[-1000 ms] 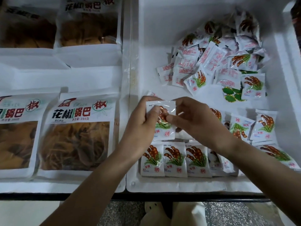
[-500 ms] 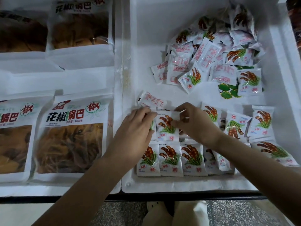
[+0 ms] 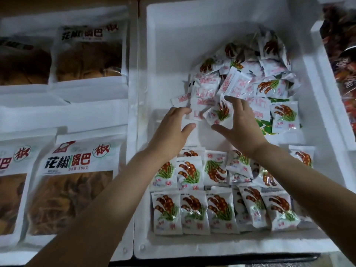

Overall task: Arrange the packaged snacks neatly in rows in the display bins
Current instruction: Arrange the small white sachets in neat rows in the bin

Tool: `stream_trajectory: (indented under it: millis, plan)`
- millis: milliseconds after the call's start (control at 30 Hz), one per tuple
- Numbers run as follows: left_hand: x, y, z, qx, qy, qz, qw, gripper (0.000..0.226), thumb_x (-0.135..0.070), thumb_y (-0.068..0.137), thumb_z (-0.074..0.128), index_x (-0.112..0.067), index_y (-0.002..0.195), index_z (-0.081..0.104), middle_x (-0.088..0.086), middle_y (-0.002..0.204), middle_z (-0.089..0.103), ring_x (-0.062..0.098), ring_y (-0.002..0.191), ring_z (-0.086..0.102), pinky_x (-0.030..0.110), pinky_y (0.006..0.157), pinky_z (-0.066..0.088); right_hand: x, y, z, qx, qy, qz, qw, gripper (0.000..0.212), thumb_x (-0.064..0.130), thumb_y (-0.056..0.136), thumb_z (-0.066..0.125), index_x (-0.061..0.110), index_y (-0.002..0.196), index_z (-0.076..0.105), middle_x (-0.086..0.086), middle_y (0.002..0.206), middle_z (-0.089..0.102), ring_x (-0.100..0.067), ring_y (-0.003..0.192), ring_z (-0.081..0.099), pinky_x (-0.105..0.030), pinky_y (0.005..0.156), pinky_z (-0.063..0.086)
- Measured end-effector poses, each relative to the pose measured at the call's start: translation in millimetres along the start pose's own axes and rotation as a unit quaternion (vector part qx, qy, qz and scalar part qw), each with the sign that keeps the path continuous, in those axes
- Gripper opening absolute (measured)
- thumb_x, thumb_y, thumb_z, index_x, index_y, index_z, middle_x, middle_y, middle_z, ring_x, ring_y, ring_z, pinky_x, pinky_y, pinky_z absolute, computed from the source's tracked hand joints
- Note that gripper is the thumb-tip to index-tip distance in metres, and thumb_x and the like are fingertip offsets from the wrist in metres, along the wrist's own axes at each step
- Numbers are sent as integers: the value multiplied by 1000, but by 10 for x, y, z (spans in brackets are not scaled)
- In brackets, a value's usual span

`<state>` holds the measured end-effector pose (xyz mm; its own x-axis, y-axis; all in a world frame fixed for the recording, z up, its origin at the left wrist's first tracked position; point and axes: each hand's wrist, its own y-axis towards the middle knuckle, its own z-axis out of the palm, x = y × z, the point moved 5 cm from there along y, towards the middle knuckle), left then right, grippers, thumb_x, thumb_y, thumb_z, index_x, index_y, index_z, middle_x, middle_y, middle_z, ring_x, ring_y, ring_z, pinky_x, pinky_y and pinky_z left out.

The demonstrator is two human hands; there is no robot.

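Head view | left hand (image 3: 171,130): fingers loosely spread, gripping nothing, tips at edge of loose heap of small white pod-printed snack packets (image 3: 238,81) | right hand (image 3: 241,128): fingers splayed around one face-up packet (image 3: 218,114), contact cannot be told | white foam bin (image 3: 231,247): two near rows (image 3: 194,211), front row six showing; heap uncountable | left: four large clear-windowed white bags (image 3: 77,182).

Left hand (image 3: 173,128) and right hand (image 3: 240,126) are hovering, fingers spread, flanking a packet (image 3: 217,114) beside the far-right pile (image 3: 250,74); rows (image 3: 194,211) are lying along the bin's (image 3: 165,45) near edge.
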<state>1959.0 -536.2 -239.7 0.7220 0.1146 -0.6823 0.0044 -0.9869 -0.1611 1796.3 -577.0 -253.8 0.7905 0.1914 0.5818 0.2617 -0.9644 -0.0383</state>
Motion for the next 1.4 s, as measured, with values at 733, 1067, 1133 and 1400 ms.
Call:
stream_trajectory:
  millis: [733,1067,1133,1400]
  plan:
    - [-225,199,-128,-175,-220,-22,959,6,-18,95,53,-15,99,57,-14,88,62,-4,79,59,5,62,44,-172,-82,-387,-17,174,-7,985,13,32,84,66,25,84,56,3,75,69,-4,61,66,-19,53,50]
    - [-291,-136,-243,-172,-227,-28,958,7,-24,96,52,-23,101,56,-20,92,64,-11,83,61,4,67,46,-33,-460,173,275,66,-25,959,9,33,91,58,30,94,51,1,88,62,-17,78,60,-24,67,45]
    - [-282,-182,-233,-170,-227,-30,959,6,-23,96,52,-23,100,57,-20,90,63,-12,80,60,5,67,47,-39,-454,189,268,77,-15,960,11,34,90,59,30,94,50,2,89,62,-15,79,60,-24,67,46]
    - [-249,-387,-242,-183,-190,-45,964,22,-23,96,51,-26,75,43,-15,68,48,-12,59,50,3,55,36,163,-563,-425,-33,134,-96,986,14,20,82,68,18,90,57,3,84,61,-14,75,60,-12,58,46]
